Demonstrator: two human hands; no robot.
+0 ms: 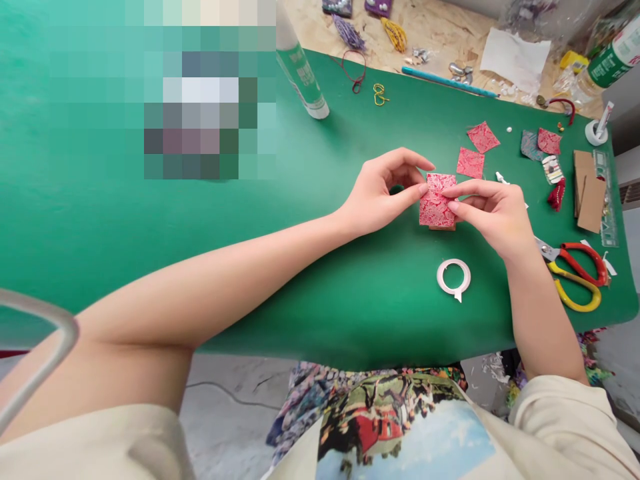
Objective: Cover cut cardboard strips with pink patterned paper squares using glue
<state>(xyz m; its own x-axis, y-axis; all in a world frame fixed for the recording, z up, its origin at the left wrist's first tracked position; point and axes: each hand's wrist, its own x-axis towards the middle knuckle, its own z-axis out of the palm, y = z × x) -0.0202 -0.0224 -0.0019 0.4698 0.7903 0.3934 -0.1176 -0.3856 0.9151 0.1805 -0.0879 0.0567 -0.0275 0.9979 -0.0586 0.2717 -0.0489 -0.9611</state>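
Between my two hands is a small red-and-white patterned piece of fabric (436, 208), held just over the green table mat (350, 287). My left hand (387, 190) pinches its left edge between thumb and fingers. From the right, my right hand (493, 210) grips the opposite edge, thumb and fingertips on the patterned face. A brown strip shows under the lower edge of the fabric. Two more red patterned squares (471, 163) lie just beyond my right hand. Nearer to me rests a white roll of tape (453, 278).
Scissors (580, 270) with red and yellow handles lie right of my right forearm. Brown cardboard pieces (590, 193) and a clear ruler (609, 207) sit at the right edge. A green-and-white bottle (307, 80) stands at the back; a blue pencil (450, 81) lies behind.
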